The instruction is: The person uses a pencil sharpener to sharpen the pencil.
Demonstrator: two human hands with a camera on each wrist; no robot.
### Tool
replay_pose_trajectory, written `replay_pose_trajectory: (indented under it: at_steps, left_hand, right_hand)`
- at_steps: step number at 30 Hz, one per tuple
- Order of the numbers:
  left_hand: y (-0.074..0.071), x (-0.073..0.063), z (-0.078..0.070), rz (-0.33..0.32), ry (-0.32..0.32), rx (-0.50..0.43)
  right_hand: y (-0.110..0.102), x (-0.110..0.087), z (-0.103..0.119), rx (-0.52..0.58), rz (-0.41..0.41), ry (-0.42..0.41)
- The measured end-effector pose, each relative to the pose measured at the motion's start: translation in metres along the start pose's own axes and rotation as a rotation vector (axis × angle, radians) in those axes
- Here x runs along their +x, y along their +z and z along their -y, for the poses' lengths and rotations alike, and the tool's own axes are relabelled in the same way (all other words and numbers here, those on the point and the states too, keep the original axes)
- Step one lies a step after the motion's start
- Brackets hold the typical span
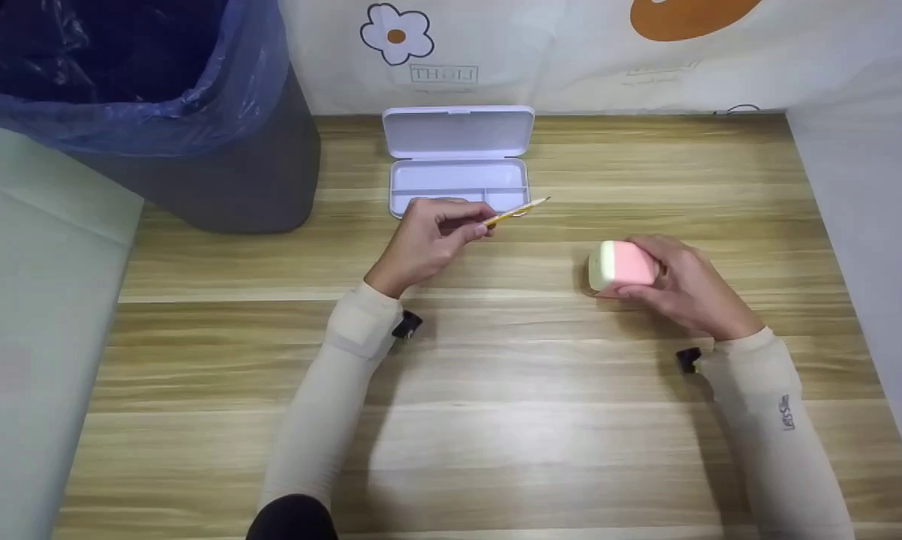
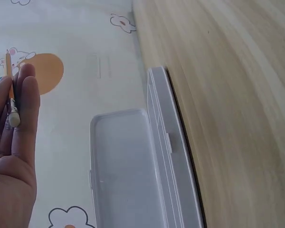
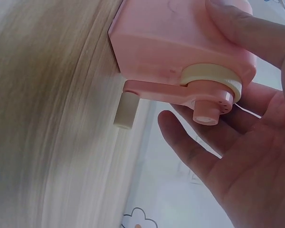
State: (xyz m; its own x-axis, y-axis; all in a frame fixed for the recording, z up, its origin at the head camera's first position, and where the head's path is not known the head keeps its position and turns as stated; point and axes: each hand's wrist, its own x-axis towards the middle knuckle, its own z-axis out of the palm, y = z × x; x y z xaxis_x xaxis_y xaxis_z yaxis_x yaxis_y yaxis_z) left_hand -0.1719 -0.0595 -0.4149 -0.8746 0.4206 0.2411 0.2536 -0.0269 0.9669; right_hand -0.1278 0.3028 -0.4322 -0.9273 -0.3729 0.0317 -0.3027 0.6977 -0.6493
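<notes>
My left hand (image 1: 430, 238) pinches a yellow pencil (image 1: 512, 213) between thumb and fingers, its sharpened tip pointing right. In the left wrist view the pencil's white eraser end (image 2: 14, 118) faces the camera. Just beyond that hand lies a pale lilac pencil case (image 1: 458, 174), lid raised, with divided compartments; the hand hides part of its near edge. To the right, my right hand (image 1: 687, 285) grips a pink and cream crank pencil sharpener (image 1: 631, 266) by its sides. The right wrist view shows the sharpener's crank arm (image 3: 161, 91) with a cream knob (image 3: 127, 110).
A grey bin (image 1: 256, 165) lined with a blue bag stands at the back left. Behind the wooden tabletop (image 1: 526, 420) hangs a pale sheet (image 1: 571, 52) printed with flowers. Pale panels close off both sides.
</notes>
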Motion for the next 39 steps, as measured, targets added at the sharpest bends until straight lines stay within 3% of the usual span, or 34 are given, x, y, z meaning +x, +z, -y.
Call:
replay_pose_trajectory:
  at_steps: [5,13,18,24,28,39]
  left_hand:
    - [-0.006,0.007,0.002,-0.023,0.002,0.091]
    - [-0.029,0.04,0.02,-0.042,-0.046,0.573]
    - [-0.043,0.061,0.034,-0.003,-0.076,0.789]
    - [-0.051,0.078,0.052,0.034,-0.144,0.87]
    - [-0.055,0.081,0.059,0.051,-0.181,0.929]
    - [-0.053,0.087,0.065,0.122,-0.158,1.13]
  right_hand:
    - [0.0,0.0,-0.001,-0.007,-0.013,-0.016]
    - [0.002,-0.001,-0.001,-0.01,-0.022,-0.016]
    - [0.003,0.001,-0.002,0.008,-0.021,-0.029]
    - [0.002,0.0,-0.003,0.01,-0.025,-0.027]
    - [0.002,0.0,-0.002,0.021,-0.016,-0.024]
    - [0.0,0.0,-0.003,0.054,-0.023,-0.028]
